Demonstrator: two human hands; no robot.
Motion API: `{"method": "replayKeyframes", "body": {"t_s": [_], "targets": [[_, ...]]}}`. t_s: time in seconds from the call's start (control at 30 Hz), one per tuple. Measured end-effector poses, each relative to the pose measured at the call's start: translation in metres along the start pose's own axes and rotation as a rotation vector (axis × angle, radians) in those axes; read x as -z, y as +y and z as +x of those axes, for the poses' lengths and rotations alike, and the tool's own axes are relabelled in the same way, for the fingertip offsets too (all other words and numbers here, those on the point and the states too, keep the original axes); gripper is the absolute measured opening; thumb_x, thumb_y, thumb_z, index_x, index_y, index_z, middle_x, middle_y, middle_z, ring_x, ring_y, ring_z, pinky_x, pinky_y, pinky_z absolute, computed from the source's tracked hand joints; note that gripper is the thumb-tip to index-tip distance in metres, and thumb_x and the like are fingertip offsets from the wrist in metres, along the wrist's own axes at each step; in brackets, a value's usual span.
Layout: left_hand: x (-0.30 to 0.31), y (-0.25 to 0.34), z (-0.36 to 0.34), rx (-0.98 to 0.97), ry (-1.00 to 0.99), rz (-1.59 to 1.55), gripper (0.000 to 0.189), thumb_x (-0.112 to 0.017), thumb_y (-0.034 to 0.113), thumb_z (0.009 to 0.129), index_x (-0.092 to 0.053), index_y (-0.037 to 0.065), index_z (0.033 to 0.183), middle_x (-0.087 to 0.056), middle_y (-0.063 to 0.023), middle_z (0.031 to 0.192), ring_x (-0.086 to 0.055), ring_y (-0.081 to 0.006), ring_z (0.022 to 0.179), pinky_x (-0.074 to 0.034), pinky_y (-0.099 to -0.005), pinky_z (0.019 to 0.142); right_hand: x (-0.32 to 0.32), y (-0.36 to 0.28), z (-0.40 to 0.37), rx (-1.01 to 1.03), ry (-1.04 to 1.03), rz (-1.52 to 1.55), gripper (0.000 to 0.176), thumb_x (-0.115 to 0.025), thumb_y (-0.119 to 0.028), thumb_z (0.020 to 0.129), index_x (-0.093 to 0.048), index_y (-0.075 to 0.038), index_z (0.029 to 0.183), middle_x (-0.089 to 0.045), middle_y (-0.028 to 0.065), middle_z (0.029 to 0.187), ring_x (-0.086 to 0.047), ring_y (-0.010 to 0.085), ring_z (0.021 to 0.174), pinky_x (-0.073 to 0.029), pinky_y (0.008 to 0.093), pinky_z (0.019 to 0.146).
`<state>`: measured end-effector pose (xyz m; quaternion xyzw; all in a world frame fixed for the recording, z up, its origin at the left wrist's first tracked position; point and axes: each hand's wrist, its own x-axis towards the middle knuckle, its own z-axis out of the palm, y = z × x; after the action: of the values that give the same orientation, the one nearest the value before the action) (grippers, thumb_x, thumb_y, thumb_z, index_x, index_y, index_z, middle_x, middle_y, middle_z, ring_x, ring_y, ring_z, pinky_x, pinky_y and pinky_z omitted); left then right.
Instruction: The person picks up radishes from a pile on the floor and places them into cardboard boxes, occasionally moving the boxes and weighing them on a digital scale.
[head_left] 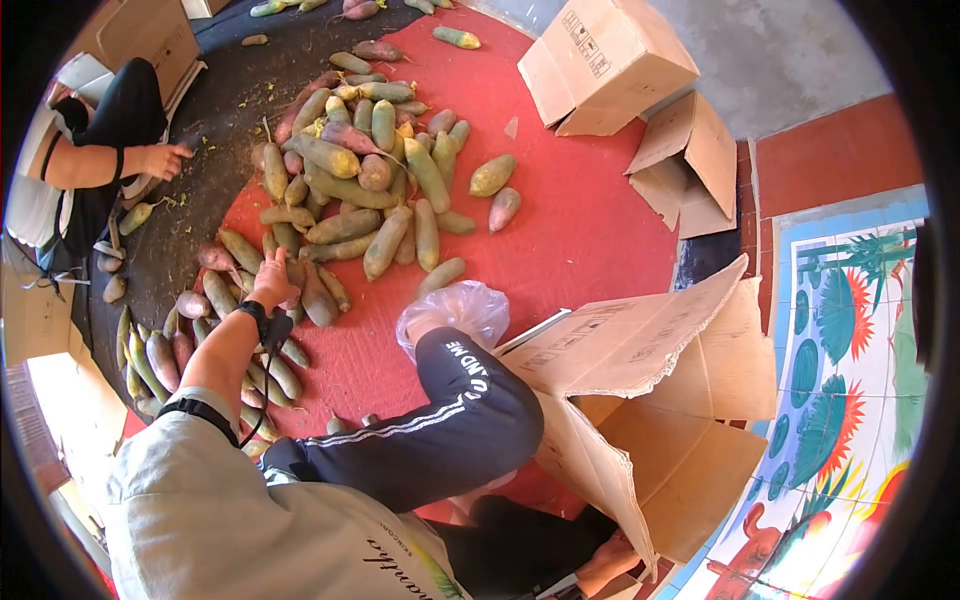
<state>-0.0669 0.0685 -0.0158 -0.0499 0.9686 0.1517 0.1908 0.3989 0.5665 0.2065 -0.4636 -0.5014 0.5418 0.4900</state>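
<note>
My left hand [272, 280] reaches out over the pile and rests on a radish, its fingers apart; whether it grips one is hard to tell. Around it lie many green and reddish radishes [330, 157] on a red and black floor covering. At the lower right, my right hand [608, 562] is at the lower edge of an open cardboard box [630, 340], its fingers mostly hidden behind the flap. The box stands beside my bent knee, with its flaps spread.
Another person's hand [165, 160] is at the upper left, near a loose radish [137, 217]. Two more cardboard boxes [608, 62] stand at the upper right by the wall. A clear plastic bag [470, 309] covers my foot. Painted tiles [850, 370] line the right side.
</note>
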Motion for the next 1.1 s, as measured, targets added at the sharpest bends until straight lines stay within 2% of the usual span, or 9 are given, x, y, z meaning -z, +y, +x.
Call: {"method": "replayKeyframes", "body": {"t_s": [0.17,0.23,0.37,0.57,0.63,0.67,0.77,0.87,1.1], "targets": [[0.000,0.000,-0.023,-0.092,-0.067,0.187,0.081,-0.078,0.019,0.047,-0.039,0.006,0.117,-0.040,-0.0159,0.111,-0.045,-0.0334,0.101,-0.043,-0.0356,0.086,-0.014,0.003,-0.012,0.250,-0.012,-0.310,0.041,-0.046,-0.032,0.086,-0.048,0.000,0.113,-0.052,0.0112,0.112,-0.049,0.0230,0.103,-0.039,0.0336,0.086],[0.000,-0.001,-0.033,-0.094,-0.132,0.179,0.085,-0.079,0.021,0.047,-0.038,0.005,0.119,-0.038,-0.0178,0.116,-0.044,-0.0345,0.105,-0.042,-0.0359,0.087,-0.012,0.001,-0.009,0.020,0.027,0.006,0.041,-0.044,-0.017,0.088,-0.035,0.003,0.123,-0.041,0.0166,0.122,-0.045,0.0232,0.107,-0.040,0.0340,0.089],[-0.020,-0.021,-0.043,-0.049,-0.462,-0.006,0.096,-0.081,0.039,0.043,-0.038,-0.001,0.120,-0.035,-0.0231,0.124,-0.041,-0.0347,0.112,-0.040,-0.0353,0.091,-0.003,0.013,0.002,0.008,0.006,0.066,0.042,-0.038,-0.027,0.090,-0.037,-0.001,0.123,-0.043,0.0138,0.122,-0.045,0.0250,0.109,-0.039,0.0335,0.089],[0.011,0.040,-0.079,-0.083,-0.407,-0.226,0.087,-0.080,0.036,0.046,-0.040,0.000,0.114,-0.054,-0.0199,0.099,-0.053,-0.0305,0.097,-0.042,-0.0343,0.085,-0.009,0.015,0.004,-0.017,0.063,0.052,0.040,-0.040,-0.029,0.089,-0.042,-0.003,0.120,-0.050,0.0104,0.114,-0.051,0.0200,0.100,-0.043,0.0296,0.080],[0.039,0.069,-0.086,-0.260,-0.281,-0.301,0.081,-0.080,0.033,0.048,-0.040,0.001,0.110,-0.053,-0.0183,0.098,-0.052,-0.0285,0.096,-0.042,-0.0339,0.083,-0.023,0.008,-0.005,0.000,0.058,0.092,0.039,-0.039,-0.029,0.090,-0.041,-0.006,0.122,-0.051,0.0093,0.112,-0.051,0.0197,0.099,-0.043,0.0285,0.080],[0.051,0.081,-0.085,-0.386,-0.215,-0.344,0.075,-0.079,0.032,0.049,-0.041,0.001,0.107,-0.052,-0.0168,0.097,-0.051,-0.0293,0.095,-0.041,-0.0336,0.083,-0.034,0.000,-0.013,-0.010,0.142,0.210,0.026,-0.049,-0.016,0.083,-0.050,-0.003,0.105,-0.058,0.0074,0.097,-0.055,0.0160,0.083,-0.043,0.0263,0.073],[0.093,0.124,-0.091,-0.680,0.009,-0.505,0.071,-0.078,0.026,0.053,-0.041,0.002,0.109,-0.051,-0.0137,0.099,-0.050,-0.0255,0.096,-0.040,-0.0324,0.084,-0.036,-0.003,-0.017,-0.021,0.138,0.244,0.028,-0.048,-0.017,0.084,-0.047,-0.007,0.110,-0.056,0.0072,0.101,-0.055,0.0162,0.087,-0.043,0.0274,0.074],[0.154,0.180,-0.129,-0.789,-0.027,-0.848,0.067,-0.075,0.014,0.058,-0.040,0.004,0.115,-0.047,-0.0085,0.103,-0.044,-0.0168,0.099,-0.037,-0.0301,0.088,-0.041,-0.004,-0.022,-0.020,0.127,0.237,0.031,-0.039,-0.027,0.090,-0.044,-0.010,0.115,-0.053,0.0056,0.108,-0.052,0.0173,0.095,-0.043,0.0319,0.080],[0.220,0.273,-0.204,-1.100,-0.051,-1.095,0.069,-0.074,0.024,0.061,-0.039,0.006,0.119,-0.045,-0.0059,0.109,-0.042,-0.0170,0.104,-0.034,-0.0297,0.091,-0.045,0.002,-0.023,-0.011,0.191,0.249,0.038,-0.035,-0.037,0.092,-0.053,-0.006,0.105,-0.059,0.0051,0.097,-0.056,0.0158,0.084,-0.046,0.0295,0.071]]}}
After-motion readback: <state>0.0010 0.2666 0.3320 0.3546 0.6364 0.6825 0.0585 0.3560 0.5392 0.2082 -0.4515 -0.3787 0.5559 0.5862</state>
